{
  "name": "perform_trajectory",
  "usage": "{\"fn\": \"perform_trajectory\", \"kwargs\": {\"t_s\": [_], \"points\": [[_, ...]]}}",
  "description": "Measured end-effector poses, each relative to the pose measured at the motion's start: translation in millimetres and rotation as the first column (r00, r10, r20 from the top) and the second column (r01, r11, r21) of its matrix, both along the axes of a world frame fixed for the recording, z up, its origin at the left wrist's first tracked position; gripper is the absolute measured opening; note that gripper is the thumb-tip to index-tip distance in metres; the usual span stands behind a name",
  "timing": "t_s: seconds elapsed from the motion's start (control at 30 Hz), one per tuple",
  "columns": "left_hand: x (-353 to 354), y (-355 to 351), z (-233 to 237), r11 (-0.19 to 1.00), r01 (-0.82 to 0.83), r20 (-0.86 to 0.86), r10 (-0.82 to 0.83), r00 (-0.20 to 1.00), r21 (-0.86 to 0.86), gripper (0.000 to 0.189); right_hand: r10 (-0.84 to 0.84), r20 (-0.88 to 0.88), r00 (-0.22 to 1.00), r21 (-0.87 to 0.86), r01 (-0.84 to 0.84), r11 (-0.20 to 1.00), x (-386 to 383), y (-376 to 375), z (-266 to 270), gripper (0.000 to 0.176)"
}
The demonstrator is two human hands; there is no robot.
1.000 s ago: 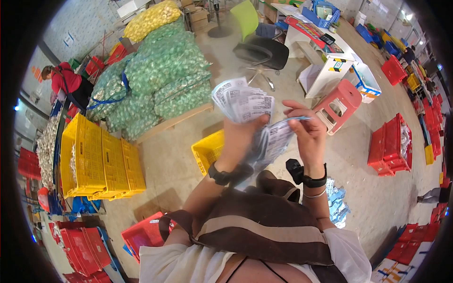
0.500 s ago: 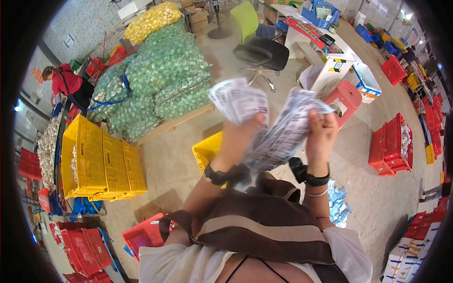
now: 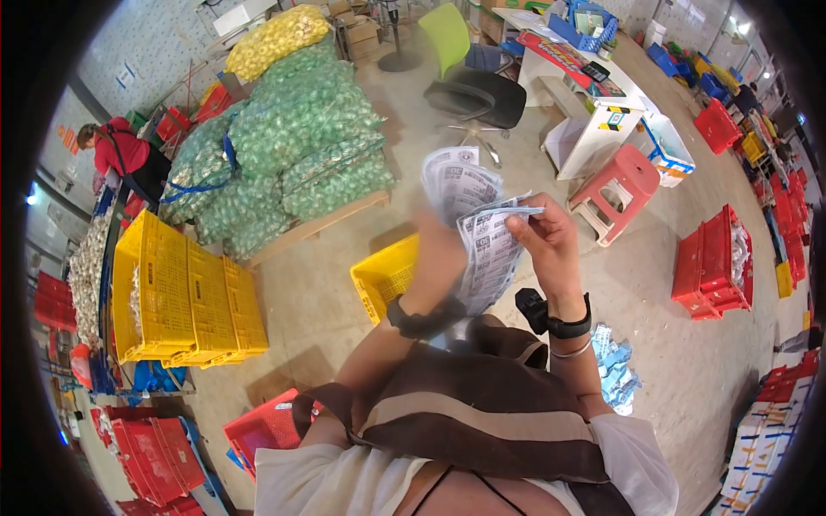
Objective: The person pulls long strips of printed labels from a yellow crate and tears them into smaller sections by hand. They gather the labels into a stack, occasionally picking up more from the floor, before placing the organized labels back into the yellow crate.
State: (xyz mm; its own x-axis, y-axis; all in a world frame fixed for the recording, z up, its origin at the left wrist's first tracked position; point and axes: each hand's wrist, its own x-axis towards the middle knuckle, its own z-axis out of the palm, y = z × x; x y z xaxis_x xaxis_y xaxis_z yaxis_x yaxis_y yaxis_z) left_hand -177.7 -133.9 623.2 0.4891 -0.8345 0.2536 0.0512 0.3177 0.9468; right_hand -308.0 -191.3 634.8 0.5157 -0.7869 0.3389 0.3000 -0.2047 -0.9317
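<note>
Two bunches of printed paper sheets are in front of me. My right hand [image 3: 551, 245] pinches the top right corner of the nearer bunch [image 3: 492, 249], thumb on its face, and the sheets hang down to the left. The other bunch [image 3: 463, 185] is fanned out behind and above it. My left hand [image 3: 437, 254] is at the left edge of the sheets, smeared by motion, so its fingers and what they grip cannot be made out. Both wrists carry black straps.
A yellow crate [image 3: 383, 279] is on the floor at left, a red stool [image 3: 618, 193] at right. Green net sacks [image 3: 301, 112], stacked yellow crates [image 3: 185, 292] and a person [image 3: 125, 155] are farther left. Red crates [image 3: 712, 262], an office chair [image 3: 482, 99] and a desk [image 3: 594, 129] stand around.
The fanned bunch has moved right, close to the other bunch. My right hand has shifted slightly left and lower, and its sheets now hang more upright.
</note>
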Motion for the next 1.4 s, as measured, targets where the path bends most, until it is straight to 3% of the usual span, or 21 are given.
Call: {"fn": "perform_trajectory", "kwargs": {"t_s": [0.1, 0.17, 0.2, 0.23, 0.37, 0.43, 0.63, 0.7, 0.77, 0.9, 1.03, 1.1, 1.17, 1.27, 1.33, 1.37, 1.4], "points": [[1, 3, 2, 1.000, 0.007, 0.033, -0.007, 0.999, 0.004, 0.026, -0.065, -0.012, 0.998, -0.104, 0.063, 0.993, -3, -8, -9, 0.016], [10, 14, 8, 0.991, 0.130, -0.084, -0.126, 0.988, 0.040, 0.026, -0.202, 0.286, 0.937, 0.217, 0.142, 0.966, -8, -13, -2, 0.014], [12, 17, 16, 0.989, 0.146, -0.251, -0.142, 0.958, -0.002, 0.032, -0.207, 0.313, 0.927, 0.212, 0.144, 0.967, -14, -17, -1, 0.014], [17, 17, 14, 0.990, 0.144, -0.250, -0.140, 0.958, -0.003, 0.032, -0.213, 0.340, 0.916, 0.207, 0.148, 0.967, -21, -21, -1, 0.014], [21, 12, 3, 0.990, 0.114, -0.245, -0.131, 0.961, -0.081, 0.028, -0.050, 0.404, 0.913, 0.096, 0.012, 0.995, -26, -16, 1, 0.016], [16, 9, 4, 0.999, 0.021, -0.168, -0.025, 0.985, -0.026, 0.028, -0.074, 0.371, 0.926, 0.136, 0.025, 0.990, -17, -6, 1, 0.016], [-4, 8, 18, 0.998, 0.050, -0.125, -0.045, 0.991, 0.036, 0.032, -0.107, 0.103, 0.989, -0.019, 0.109, 0.994, 0, 3, -5, 0.013], [-5, 7, 13, 0.998, 0.054, -0.104, -0.050, 0.993, 0.042, 0.032, -0.112, 0.132, 0.985, -0.050, 0.119, 0.992, 2, 3, -3, 0.014], [-2, 7, 5, 0.996, 0.032, -0.194, -0.047, 0.980, -0.082, 0.031, -0.232, 0.225, 0.946, 0.048, 0.227, 0.973, -1, -2, -5, 0.014], [10, 15, 17, 0.994, 0.093, -0.270, -0.107, 0.957, -0.066, 0.033, -0.205, 0.375, 0.904, 0.132, 0.167, 0.977, -21, -18, 4, 0.015], [12, 11, 9, 0.999, 0.041, -0.202, -0.045, 0.978, -0.024, 0.033, -0.139, 0.355, 0.924, 0.117, 0.104, 0.988, -18, -7, 7, 0.018], [8, 10, 10, 1.000, 0.019, -0.175, -0.019, 0.984, -0.004, 0.033, -0.168, 0.265, 0.949, 0.098, 0.147, 0.984, -12, 0, 8, 0.027], [4, 13, 19, 0.999, 0.033, -0.109, -0.031, 0.994, 0.023, 0.032, -0.085, 0.170, 0.982, 0.088, 0.071, 0.994, -5, 5, 11, 0.038], [-6, 13, 28, 0.998, 0.050, -0.080, -0.047, 0.996, 0.034, 0.033, -0.067, 0.038, 0.997, 0.020, 0.067, 0.998, -1, -4, -3, 0.028], [-7, 9, 17, 0.999, 0.040, -0.131, -0.036, 0.991, 0.026, 0.032, -0.082, 0.084, 0.993, 0.011, 0.081, 0.997, 4, -1, -2, 0.010], [-6, 7, 10, 0.999, 0.031, -0.182, -0.028, 0.983, 0.018, 0.031, -0.081, 0.083, 0.993, 0.012, 0.080, 0.997, 3, -3, -4, 0.010], [-4, 9, 6, 0.993, -0.063, -0.088, 0.072, 0.994, 0.095, 0.029, -0.180, 0.087, 0.980, 0.048, 0.176, 0.983, 0, -6, -7, 0.011]]}}
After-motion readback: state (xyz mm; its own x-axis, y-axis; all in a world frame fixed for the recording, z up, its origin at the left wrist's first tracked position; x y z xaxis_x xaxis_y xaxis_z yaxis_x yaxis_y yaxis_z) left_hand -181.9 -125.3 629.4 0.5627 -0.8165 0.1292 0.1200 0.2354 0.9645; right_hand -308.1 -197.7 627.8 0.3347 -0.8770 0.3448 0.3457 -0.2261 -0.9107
